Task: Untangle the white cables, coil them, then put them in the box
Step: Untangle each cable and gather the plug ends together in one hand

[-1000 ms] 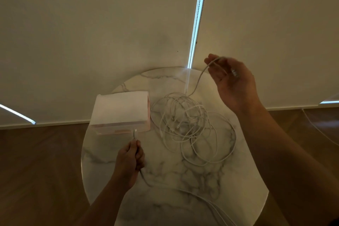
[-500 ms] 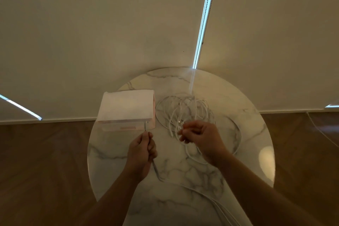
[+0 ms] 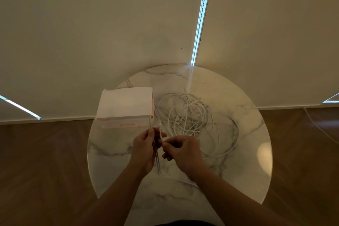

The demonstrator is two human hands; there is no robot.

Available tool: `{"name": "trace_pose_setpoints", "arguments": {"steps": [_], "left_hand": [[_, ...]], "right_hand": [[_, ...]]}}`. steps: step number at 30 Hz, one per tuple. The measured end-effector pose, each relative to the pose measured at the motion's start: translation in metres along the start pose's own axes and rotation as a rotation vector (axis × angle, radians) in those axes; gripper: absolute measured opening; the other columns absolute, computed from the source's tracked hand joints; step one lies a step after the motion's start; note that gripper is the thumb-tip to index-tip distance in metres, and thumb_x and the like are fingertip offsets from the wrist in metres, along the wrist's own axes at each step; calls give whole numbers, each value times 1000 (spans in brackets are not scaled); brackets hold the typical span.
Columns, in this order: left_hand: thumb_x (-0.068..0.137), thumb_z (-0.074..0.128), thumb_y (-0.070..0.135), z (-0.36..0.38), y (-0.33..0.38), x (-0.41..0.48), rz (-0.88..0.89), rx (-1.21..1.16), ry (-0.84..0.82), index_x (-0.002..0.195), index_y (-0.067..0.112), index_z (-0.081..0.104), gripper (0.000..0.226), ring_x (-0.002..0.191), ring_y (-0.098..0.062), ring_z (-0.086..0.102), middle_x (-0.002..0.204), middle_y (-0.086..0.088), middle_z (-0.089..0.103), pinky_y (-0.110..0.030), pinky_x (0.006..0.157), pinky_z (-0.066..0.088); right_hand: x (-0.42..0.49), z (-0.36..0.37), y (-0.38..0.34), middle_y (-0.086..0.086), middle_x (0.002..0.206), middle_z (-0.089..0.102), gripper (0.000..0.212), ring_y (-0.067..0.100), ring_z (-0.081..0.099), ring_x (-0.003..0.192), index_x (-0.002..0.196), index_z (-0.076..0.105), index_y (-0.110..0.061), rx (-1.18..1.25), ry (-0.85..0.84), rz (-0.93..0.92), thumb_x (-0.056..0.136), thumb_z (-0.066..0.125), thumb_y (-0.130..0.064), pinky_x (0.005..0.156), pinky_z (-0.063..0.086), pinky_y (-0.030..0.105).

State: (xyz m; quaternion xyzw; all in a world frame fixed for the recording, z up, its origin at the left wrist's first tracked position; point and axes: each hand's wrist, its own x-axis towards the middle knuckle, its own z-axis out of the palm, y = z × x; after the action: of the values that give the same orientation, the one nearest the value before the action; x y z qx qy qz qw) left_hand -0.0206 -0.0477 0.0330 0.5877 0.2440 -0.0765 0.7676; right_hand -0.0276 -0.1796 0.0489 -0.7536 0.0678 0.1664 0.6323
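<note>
Cables: tangled heap of thin white cables (image 3: pixel 192 117) lies loose on the round white marble-patterned table (image 3: pixel 247 130), just right of the box.
Box: pale pink-and-white rectangular box (image 3: pixel 126 105) sits on the table's left side.
Left hand: left hand (image 3: pixel 145 148) is pinched closed around a cable end, its plug pointing up near the box corner.
Right hand: right hand (image 3: pixel 183 150), fingers curled together, grips a second cable strand right beside the left.
</note>
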Motion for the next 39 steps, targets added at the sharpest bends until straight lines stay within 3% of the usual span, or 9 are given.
{"name": "trace_pose_setpoints", "arguments": {"steps": [3,6,9,14,22,24,29,35,39], "left_hand": [[105,36,20,1,2,-2,-24,13,-29,102,0,66,36,79,-24,69,93,-14,73,-31,68,53],[105,39,20,4,4,-2,-48,9,-62,93,-2,65,36,66,-22,62,81,-13,68,-33,59,50],[105,36,19,7,2,0,-54,20,-51,84,1,57,35,61,-17,50,73,-8,57,-26,54,48],[107,29,16,6,-6,7,-99,-113,13,80,6,50,35,64,-19,47,66,-6,52,-31,67,46],[105,28,10,3,0,20,-137,-540,148,72,10,44,36,59,-23,48,61,-6,45,-43,78,52],[105,28,10,-1,2,22,-130,-610,179,71,12,44,37,52,-19,48,56,-2,45,-39,71,50],[103,25,9,-21,11,33,-131,-678,256,69,19,42,39,38,-10,30,52,5,38,-24,44,27],[100,25,4,-44,20,45,-116,-626,302,69,20,41,38,36,-8,22,47,9,33,-19,36,23],[104,28,13,-45,20,41,-33,-437,279,71,20,43,37,36,-7,23,48,8,34,-19,38,21]], "right_hand": [[1,1,0,10,67,72,7,23,70,60,84,76,-8,4,18,-9,86,70,-10,60,59,30],[2,1,1,11,67,72,6,22,70,58,83,76,-5,13,35,11,85,71,-9,59,59,29],[2,-1,3,10,68,72,11,18,70,58,86,76,-3,-36,18,1,85,73,-13,59,58,27],[14,-19,10,-8,79,71,14,2,62,67,92,77,-18,-570,-82,-239,86,70,-28,66,50,16],[40,-57,33,2,88,67,26,20,61,82,91,64,-19,-986,-235,-317,95,49,-39,68,46,32],[48,-68,37,5,93,65,26,24,60,86,92,60,-17,-1039,-242,-317,97,45,-38,68,42,32],[58,-91,48,4,92,67,28,25,61,86,87,58,-17,-1136,-198,-348,99,44,-38,64,35,30],[59,-112,51,5,84,66,27,25,59,78,76,49,-24,-1139,-120,-377,98,47,-40,61,30,29],[62,-104,50,7,75,65,28,27,58,70,73,58,-14,-1084,-162,-470,95,51,-30,62,38,32]]}}
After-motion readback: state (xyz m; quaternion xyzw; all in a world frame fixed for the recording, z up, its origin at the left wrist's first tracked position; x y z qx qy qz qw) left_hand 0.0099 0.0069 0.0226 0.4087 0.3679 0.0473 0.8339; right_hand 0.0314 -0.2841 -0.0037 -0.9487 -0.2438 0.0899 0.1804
